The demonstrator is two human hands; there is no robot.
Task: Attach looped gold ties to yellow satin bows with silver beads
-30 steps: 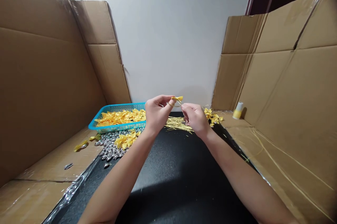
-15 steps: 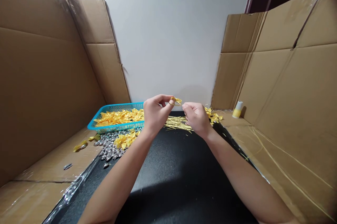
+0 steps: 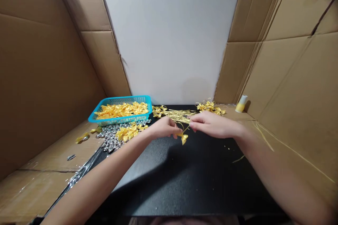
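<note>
My left hand (image 3: 167,128) is closed in a pinch on a yellow ribbon bow (image 3: 184,139), which hangs tilted below the fingertips. From the bow a thin gold twist tie (image 3: 186,128) runs up to my right hand (image 3: 204,123), whose fingers are pinched on its end. Both hands are above the black tabletop (image 3: 169,179). Just behind them lies a bundle of loose gold twist ties (image 3: 179,114). Part of the bow is hidden by my left fingers.
To the left stands a blue basket (image 3: 92,116) of yellow bows. In front of it are silver beads (image 3: 112,138) and a small bow pile (image 3: 128,132). Tied bows (image 3: 210,107) lie at the back right, near a spool (image 3: 241,104). Cardboard walls (image 3: 285,66) flank the table.
Both hands have come down toward the tabletop. The bow now hangs lower, and the twist tie shows stretched between the hands. The camera view has shifted slightly.
</note>
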